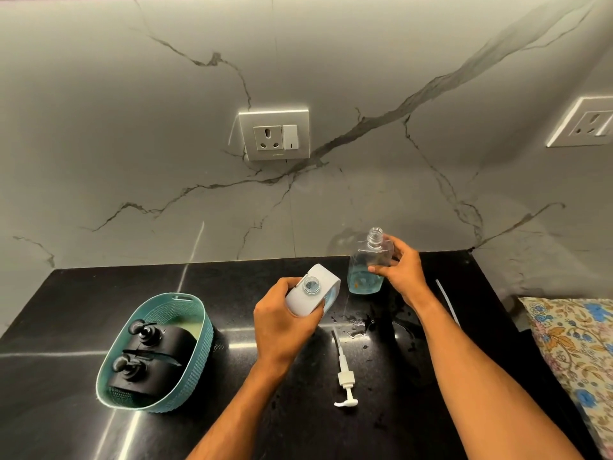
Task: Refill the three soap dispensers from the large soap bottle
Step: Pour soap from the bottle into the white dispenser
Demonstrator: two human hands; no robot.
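Head view. Just below the middle of the frame, a white soap dispenser [313, 291] is held by the left hand [283, 318]; the grip is wrapped round its lower body, fingers curled under and thumb over the near side. Its pump is off and its round mouth is tipped up toward the camera — apparently so that soap can be poured straight in.

To the right of it, the large soap bottle [367, 265] is gripped by the right hand [401, 270], thumb across the front and fingers behind the shoulder. Its cap is off, the threaded neck is open and still upright, and only a low band of blue liquid is seen at the bottom. The base seems to be at or just above the counter [232, 410]; which cannot be told. No pouring is yet under way; by the look of it, the bottle is being readied to be tilted toward the dispenser's mouth.

A white pump head [345, 380] with its tube has been laid flat on the counter in the lower middle, out of the way. A thin tube [447, 303] lies further right, and wet spots [356, 323] are seen between.

At lower left, two black dispensers [146, 356] are kept in a teal basket [199, 343] with their pumps on — whether filled cannot be judged.
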